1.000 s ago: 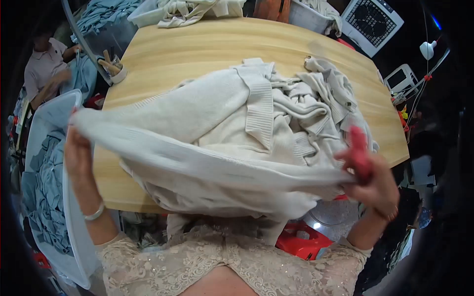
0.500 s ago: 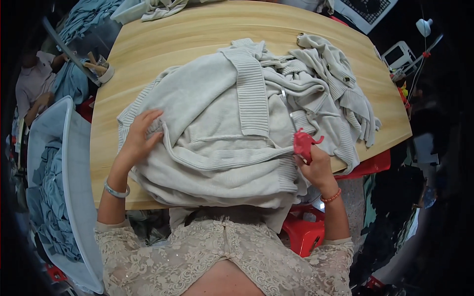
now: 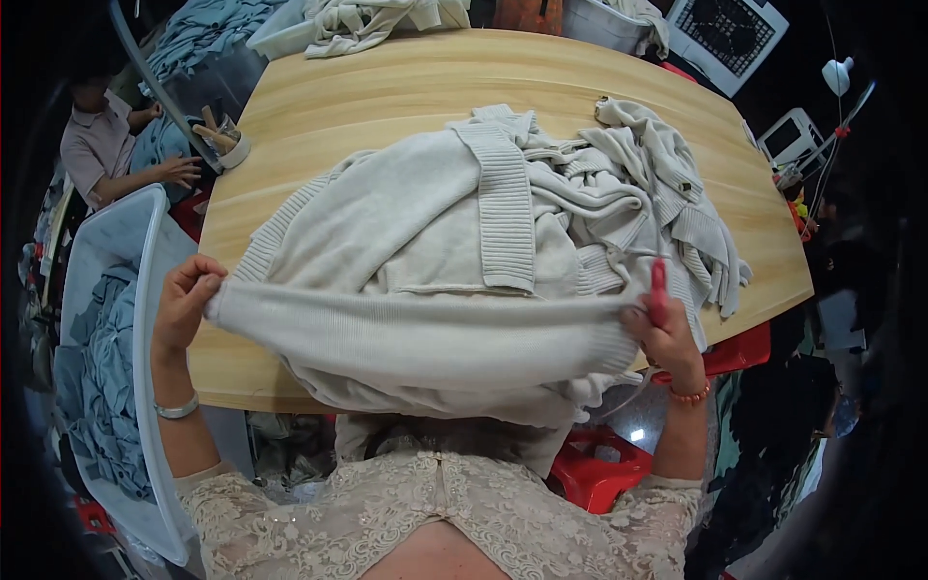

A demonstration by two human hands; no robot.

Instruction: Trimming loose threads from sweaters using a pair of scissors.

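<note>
A pale grey knitted sweater [image 3: 425, 333] lies over the table's near edge, one long band of it pulled straight between my hands. At its left end my left hand [image 3: 184, 302] pinches the fabric between thumb and fingers. My right hand [image 3: 672, 340] is closed at the other end of the band. A small red tool [image 3: 658, 290] sticks up from that hand; it is blurred, so its exact kind does not show. Behind the stretched band, a wide ribbed strip [image 3: 507, 213] lies across the garment.
More pale knitwear [image 3: 657, 164] is heaped on the right of the wooden table [image 3: 367, 87]. A white bin [image 3: 159, 387] of blue-grey garments stands at the left. Near the table's left edge is a cup of tools [image 3: 232, 153]. A co-worker [image 3: 101, 140] sits beyond; a red stool [image 3: 599, 474] stands below.
My left hand has moved left and taken hold of the sweater's edge. My right hand has moved right and slightly down with the red tool, and the band now stretches straight between them.
</note>
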